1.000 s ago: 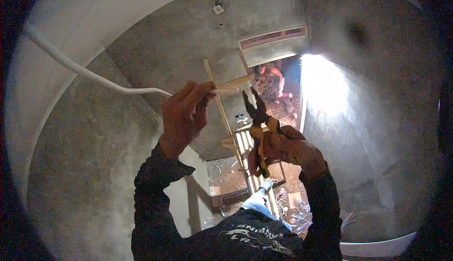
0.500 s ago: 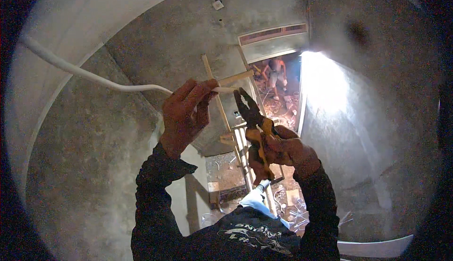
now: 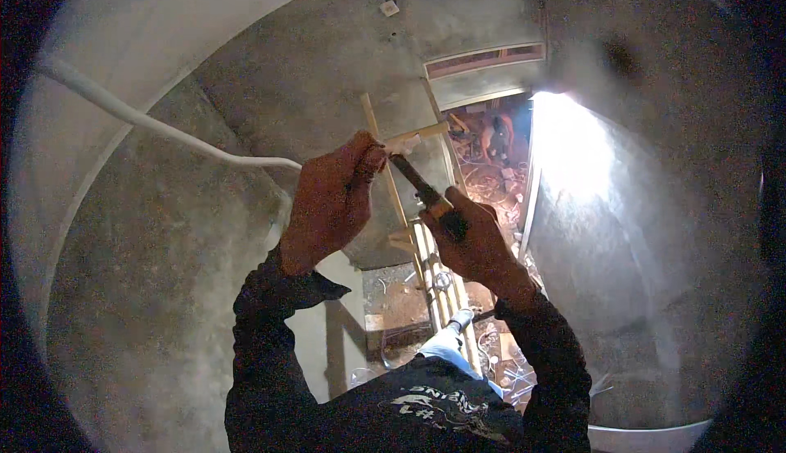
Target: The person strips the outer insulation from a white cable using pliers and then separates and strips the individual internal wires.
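white cable (image 3: 188,147) is prob light and bendy, pinch near its end, left grip (image 3: 332,203) closed on it, right grip (image 3: 475,244) wrapped round pliers (image 3: 417,178)

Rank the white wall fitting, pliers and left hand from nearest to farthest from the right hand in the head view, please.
1. Pliers, in the right hand.
2. Left hand, to its left.
3. White wall fitting, near the top.

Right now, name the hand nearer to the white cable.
Left: the left hand holds the white cable; the right hand is farther off, to the right, gripping pliers.
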Demonstrator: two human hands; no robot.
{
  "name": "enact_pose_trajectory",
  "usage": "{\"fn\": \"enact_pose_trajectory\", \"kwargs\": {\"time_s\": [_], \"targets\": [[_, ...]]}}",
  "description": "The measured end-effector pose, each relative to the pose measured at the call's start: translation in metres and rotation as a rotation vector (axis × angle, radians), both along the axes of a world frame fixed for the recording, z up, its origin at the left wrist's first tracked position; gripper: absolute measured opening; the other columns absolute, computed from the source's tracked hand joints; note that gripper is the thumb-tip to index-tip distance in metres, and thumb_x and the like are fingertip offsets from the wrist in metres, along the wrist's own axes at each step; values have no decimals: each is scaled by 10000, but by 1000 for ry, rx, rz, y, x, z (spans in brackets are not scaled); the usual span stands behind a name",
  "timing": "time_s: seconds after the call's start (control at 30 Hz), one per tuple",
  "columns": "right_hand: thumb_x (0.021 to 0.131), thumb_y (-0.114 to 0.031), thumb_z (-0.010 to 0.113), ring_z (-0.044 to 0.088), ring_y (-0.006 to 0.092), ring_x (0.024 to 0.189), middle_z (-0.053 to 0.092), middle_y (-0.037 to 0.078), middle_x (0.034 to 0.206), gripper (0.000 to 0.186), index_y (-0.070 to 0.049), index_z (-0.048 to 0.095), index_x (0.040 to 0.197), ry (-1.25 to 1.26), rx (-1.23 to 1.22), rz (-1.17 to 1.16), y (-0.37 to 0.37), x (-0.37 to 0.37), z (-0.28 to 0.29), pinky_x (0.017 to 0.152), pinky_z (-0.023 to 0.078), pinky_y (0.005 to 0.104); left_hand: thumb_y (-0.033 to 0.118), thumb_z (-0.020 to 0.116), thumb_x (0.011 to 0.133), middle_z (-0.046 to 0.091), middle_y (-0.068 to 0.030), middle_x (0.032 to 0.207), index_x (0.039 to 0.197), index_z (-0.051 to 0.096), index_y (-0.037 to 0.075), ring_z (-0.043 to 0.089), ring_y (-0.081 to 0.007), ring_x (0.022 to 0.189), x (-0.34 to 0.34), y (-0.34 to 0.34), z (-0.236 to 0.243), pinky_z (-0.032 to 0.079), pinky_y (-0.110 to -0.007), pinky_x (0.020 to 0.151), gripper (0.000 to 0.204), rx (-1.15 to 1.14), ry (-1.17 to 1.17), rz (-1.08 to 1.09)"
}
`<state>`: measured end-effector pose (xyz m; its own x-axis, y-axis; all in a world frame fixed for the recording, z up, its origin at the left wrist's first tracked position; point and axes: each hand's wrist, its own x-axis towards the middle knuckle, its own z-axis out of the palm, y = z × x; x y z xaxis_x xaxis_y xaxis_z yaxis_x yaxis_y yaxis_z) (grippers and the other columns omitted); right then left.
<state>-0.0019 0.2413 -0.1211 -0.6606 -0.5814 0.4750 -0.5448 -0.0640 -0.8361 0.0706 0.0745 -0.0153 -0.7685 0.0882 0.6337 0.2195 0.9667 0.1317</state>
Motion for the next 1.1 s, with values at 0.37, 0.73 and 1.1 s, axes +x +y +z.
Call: {"fn": "enact_pose_trajectory", "kwargs": {"time_s": [0.37, 0.73, 1.1], "targets": [[661, -84, 640, 526, 358, 868, 497, 180, 927, 314, -7, 481, 920, 1027, 126, -605, -9, -83, -31, 707, 484, 430, 216, 404, 979, 573, -182, 691, 857, 506, 42, 575, -412, 639, -4, -5, -14, 436, -437, 564, 235, 34, 0, 6], [804, -163, 578, 504, 412, 880, 490, 231, 888, 233, -49, 525, 1001, 546, -15, -493, 2, -64, -23, 740, 462, 482, 243, 407, 979, 594, -155, 701, 897, 534, 56, 606, -362, 632, -35, 9, -10, 461, -414, 574, 241, 112, 59, -97], [891, -112, 523, 536, 441, 751, 507, 227, 850, 126, -11, 461, 934, 139, -129, -290, 18, -17, 3, 628, 443, 482, 243, 532, 925, 643, -120, 765, 925, 578, 83, 641, -318, 675, -34, 5, -26, 495, -381, 585, 166, 94, 169, 19]]}}
